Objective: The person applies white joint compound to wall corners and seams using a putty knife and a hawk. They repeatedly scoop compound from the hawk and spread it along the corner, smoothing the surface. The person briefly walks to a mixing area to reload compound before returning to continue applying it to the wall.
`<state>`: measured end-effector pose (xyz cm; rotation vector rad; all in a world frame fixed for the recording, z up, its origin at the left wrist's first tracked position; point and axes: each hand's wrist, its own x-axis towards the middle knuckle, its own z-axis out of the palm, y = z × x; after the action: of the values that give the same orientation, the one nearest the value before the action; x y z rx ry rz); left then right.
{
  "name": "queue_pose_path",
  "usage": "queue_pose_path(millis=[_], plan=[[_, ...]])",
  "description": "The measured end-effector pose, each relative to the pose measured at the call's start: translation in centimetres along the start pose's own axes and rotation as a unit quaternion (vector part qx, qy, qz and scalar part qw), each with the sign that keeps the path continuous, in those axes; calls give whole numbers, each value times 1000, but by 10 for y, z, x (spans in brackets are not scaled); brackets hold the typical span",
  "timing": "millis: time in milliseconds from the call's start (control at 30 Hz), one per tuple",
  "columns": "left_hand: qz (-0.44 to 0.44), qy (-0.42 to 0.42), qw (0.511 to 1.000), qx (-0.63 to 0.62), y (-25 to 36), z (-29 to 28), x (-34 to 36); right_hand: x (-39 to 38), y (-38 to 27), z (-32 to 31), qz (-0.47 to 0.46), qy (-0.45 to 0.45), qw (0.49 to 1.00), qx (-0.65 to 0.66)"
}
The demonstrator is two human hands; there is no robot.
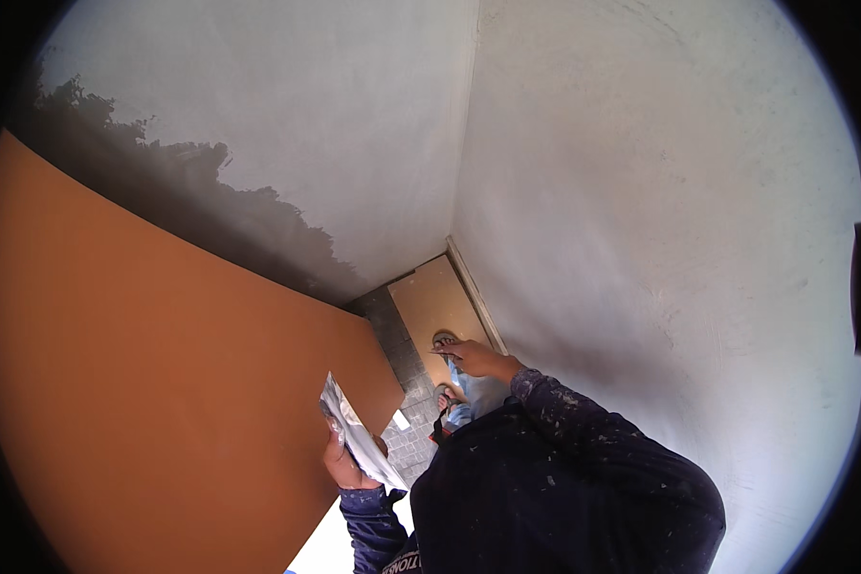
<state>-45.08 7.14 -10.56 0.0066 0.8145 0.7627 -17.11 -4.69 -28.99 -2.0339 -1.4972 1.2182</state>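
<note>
My left hand point(344, 464) is closed round a flat, pale plate point(362, 438) smeared with white paste, held tilted in front of an orange panel. My right hand point(480, 360) is closed too, its fingers round a thin scraper point(442, 350) seen nearly edge-on. That scraper points left, apart from the plate and the walls. How the fingers grip its handle is hidden. Ahead on the left, the light grey wall point(335, 105) carries a dark, ragged-edged band point(182, 182) above the panel.
The smooth orange panel point(163, 383) fills the left side. A pale wall point(660, 210) rises close on the right, meeting the grey wall in a corner. Below are a tan board point(430, 298), grey paving point(407, 454) and my sandalled feet point(445, 394).
</note>
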Motion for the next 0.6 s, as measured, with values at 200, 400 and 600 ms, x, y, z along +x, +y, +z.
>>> queue_pose_path(millis=[200, 400, 600], plan=[[-27, 21, 999, 9, -2, -14, 5, -5, 57, 96, 102, -149, 984, -5], [-25, -58, 998, 7, -8, -36, 15, 13, 55, 106, 130, -56, 976, 164], [-116, 46, 992, 23, -35, -67, 15, 49, 96, 111, 63, 22, 997, 46]])
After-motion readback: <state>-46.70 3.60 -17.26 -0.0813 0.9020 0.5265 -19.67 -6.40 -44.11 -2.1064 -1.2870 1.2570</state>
